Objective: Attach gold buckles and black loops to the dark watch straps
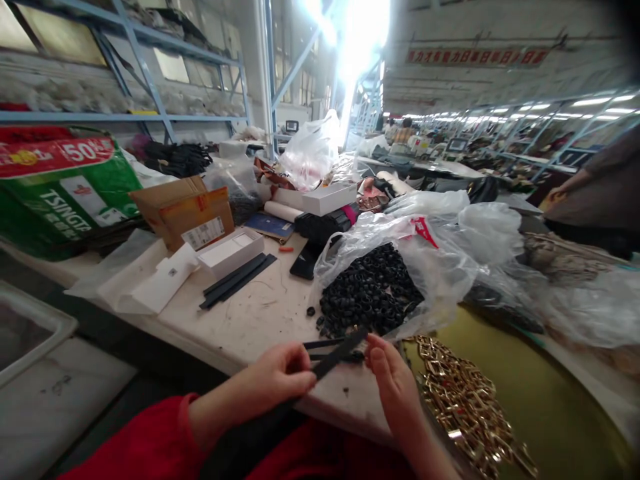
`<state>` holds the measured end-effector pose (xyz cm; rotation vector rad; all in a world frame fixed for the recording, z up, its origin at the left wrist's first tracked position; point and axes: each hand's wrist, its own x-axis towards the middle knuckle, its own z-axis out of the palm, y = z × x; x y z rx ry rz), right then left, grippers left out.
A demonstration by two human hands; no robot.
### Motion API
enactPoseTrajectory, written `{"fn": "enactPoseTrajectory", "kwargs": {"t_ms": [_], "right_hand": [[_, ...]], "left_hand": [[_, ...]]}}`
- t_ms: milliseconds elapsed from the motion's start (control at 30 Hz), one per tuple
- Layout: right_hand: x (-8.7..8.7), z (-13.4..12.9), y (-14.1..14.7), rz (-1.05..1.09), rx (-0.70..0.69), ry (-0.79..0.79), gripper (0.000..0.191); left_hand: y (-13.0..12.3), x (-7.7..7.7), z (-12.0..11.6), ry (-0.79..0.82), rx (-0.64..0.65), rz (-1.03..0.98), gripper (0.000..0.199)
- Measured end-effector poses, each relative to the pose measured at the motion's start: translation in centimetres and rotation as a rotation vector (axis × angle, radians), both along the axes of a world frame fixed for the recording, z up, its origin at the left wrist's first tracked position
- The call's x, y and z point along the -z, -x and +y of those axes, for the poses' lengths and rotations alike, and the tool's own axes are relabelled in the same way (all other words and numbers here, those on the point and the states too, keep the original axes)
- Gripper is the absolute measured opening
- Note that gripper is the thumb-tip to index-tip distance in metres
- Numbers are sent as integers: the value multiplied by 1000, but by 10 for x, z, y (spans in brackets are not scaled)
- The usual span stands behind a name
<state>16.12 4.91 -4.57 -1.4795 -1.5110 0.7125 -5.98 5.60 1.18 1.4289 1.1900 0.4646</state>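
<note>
A long black strap [334, 359] runs slantwise between my hands over the table's front edge. My left hand [267, 381] pinches it between thumb and fingers, and its lower end drops toward my lap. At the upper tip, my right hand [393, 375] has its fingers closed on the strap. Just beyond my hands, a clear plastic bag [450, 267] lies open around a heap of small black loops [373, 290]. Gold metal buckles [463, 400] are piled beside my right hand.
The buckles lie on an olive-gold surface [540, 387]. Dark strips [237, 280], a white box [231, 252], a cardboard box [185, 210] and a green carton [65, 190] stand left on the table [270, 327]. Another person [595, 187] is at the right.
</note>
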Motion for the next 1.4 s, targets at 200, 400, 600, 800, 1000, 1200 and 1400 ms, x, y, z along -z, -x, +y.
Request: {"fn": "enactPoseTrajectory", "kwargs": {"t_ms": [200, 400, 600, 800, 1000, 1200, 1400], "right_hand": [[-25, -31, -1, 248, -172, 352, 44], [-9, 18, -21, -372, -53, 144, 35], [12, 65, -24, -703, 7, 112, 15], [16, 81, -21, -828, 10, 130, 13], [15, 89, -19, -795, 35, 133, 13], [16, 93, -13, -677, 34, 92, 13], [9, 82, -21, -410, 29, 35, 11]], "left_hand": [[-45, 11, -65, 499, -79, -404, 21], [-52, 13, -71, 417, -251, -403, 16], [-47, 22, -56, 408, -314, -423, 15], [-47, 34, -31, 442, -344, -392, 17], [-47, 34, -14, 383, -308, -328, 17], [-47, 30, -9, 333, -289, -293, 26], [-45, 23, -17, 405, -329, -364, 28]]}}
